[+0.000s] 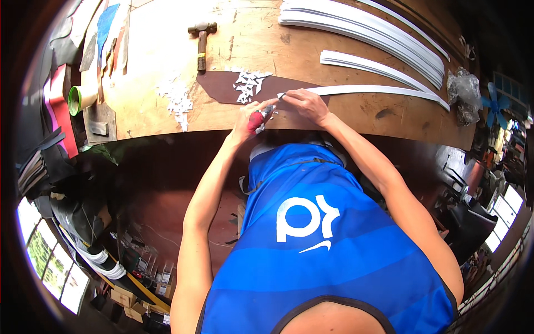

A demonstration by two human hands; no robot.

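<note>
At the near edge of the wooden table, my left hand (248,119) is closed around something red and greyish that I cannot make out. Its fingers reach toward the tip of a long white strip (361,89). My right hand (307,104) pinches that strip close to its left end, where a small dark spot shows by the fingertips. Under both hands lies a dark brown sheet (225,88) with an angled left end. Small white cut pieces (248,84) are heaped on the sheet, just beyond my left hand.
More white scraps (177,103) lie on the table (150,61) to the left. A hammer (202,45) rests beyond the sheet. Stacked white strips (367,30) fill the far right, near crumpled clear plastic (464,92). A green-rimmed cup (75,101) and material pieces sit at the left edge.
</note>
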